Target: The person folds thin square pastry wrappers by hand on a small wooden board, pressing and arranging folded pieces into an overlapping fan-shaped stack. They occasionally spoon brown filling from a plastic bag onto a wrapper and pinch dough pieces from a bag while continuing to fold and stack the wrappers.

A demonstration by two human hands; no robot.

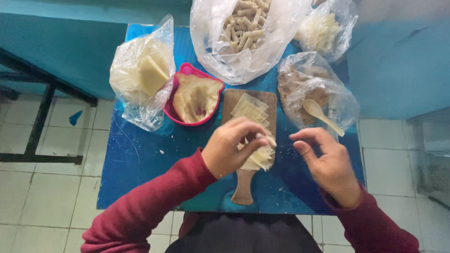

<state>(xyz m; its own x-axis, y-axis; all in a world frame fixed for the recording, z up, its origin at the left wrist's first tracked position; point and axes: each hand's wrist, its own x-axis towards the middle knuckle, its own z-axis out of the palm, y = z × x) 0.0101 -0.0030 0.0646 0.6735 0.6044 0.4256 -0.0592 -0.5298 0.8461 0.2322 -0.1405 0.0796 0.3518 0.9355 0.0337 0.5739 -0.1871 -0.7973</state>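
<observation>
Blue tabletop (140, 164) carries everything I work with here. Far left sits a clear bag of pale square wrappers (143, 75), and just beside it a pink dish (187, 70) holding a crumpled, yellowish sheet. Next along is the wooden paddle board (243, 187), its handle pointing toward me, with a fanned stack of thin wrappers (251, 110) lying on its upper part.

My left hand (229, 147) is curled over the middle of the board, fingers bent and closing on a small rolled piece of dough (265, 140); I judge that I am pinching its end shut against the wrapper under it, though my knuckles hide the seam. To do this well I would keep the pressure light and even, so the thin sheet does not tear, and keep the roll resting on the board rather than lifting it.

My right hand (328, 161) hovers just right of the board, half open, thumb and forefinger near each other with nothing between them.

Behind the board a big open bag of finished rolls (243, 26) lies, then a bag of brownish filling (304, 89) with a pale spoon (321, 115) on it, and a bag of white shreds (323, 30) at the far right.
</observation>
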